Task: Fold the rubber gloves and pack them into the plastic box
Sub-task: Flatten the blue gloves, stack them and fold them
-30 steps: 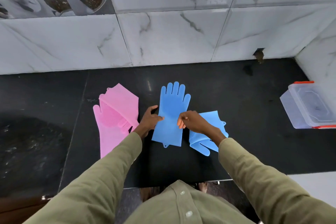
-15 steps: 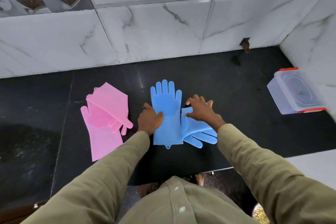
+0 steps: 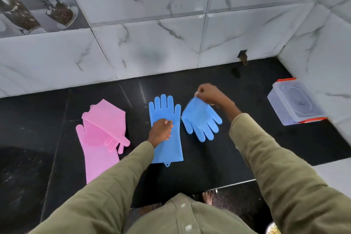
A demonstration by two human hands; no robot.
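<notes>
A blue rubber glove (image 3: 167, 144) lies flat on the black counter, fingers pointing at the wall. My left hand (image 3: 160, 131) rests on its palm area, fingers curled. My right hand (image 3: 209, 94) pinches the cuff of a second blue glove (image 3: 200, 119) and holds it up, its fingers hanging down toward me. Two pink gloves (image 3: 103, 135) lie overlapped at the left, one folded across the other. The clear plastic box (image 3: 294, 102) with orange clips stands at the far right against the wall, lid on.
The black counter (image 3: 237, 148) ends in a front edge close to my body. Marble-tiled walls close the back and the right side, forming a corner behind the box. A small hole in the wall tile (image 3: 243, 56) sits at counter level.
My right hand has lifted the second blue glove off the counter by its cuff and moved it up and right. My left hand slid onto the flat blue glove.
</notes>
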